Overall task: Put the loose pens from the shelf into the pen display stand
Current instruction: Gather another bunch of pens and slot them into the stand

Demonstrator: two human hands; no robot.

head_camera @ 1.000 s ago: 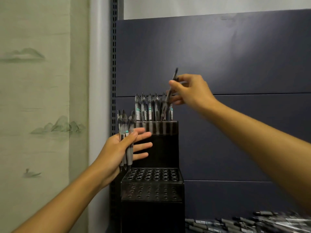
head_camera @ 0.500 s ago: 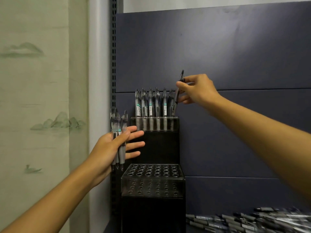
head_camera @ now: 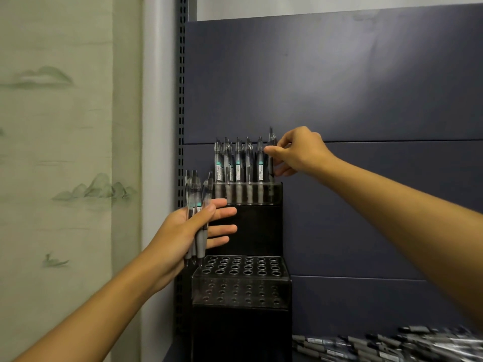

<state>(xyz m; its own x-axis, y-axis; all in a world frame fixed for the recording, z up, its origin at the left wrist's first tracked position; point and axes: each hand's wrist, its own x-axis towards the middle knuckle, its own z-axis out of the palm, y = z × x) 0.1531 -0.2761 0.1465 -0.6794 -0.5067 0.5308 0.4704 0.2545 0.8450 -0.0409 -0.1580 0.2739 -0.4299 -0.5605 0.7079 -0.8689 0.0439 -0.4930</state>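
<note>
A black stepped pen display stand (head_camera: 251,226) stands against the shelf's back panel. Its top tier holds a row of several upright clear pens (head_camera: 237,163). My right hand (head_camera: 298,152) pinches one pen (head_camera: 271,142), upright at the right end of that row, its tip down in the top tier. My left hand (head_camera: 188,231) grips a bundle of three pens (head_camera: 197,205) with its thumb, just left of the stand, the other fingers stretched out towards it. The lower tier (head_camera: 240,267) shows rows of open holes.
A heap of loose pens (head_camera: 386,343) lies on the shelf at the bottom right. The dark blue back panel (head_camera: 339,87) rises behind the stand. A slotted shelf upright (head_camera: 180,100) runs down the left side, beside a pale painted wall (head_camera: 65,152).
My right hand has brought its pen from a tilt to upright and lowered it into the right end of the top row. My left hand has stayed beside the stand with its bundle.
</note>
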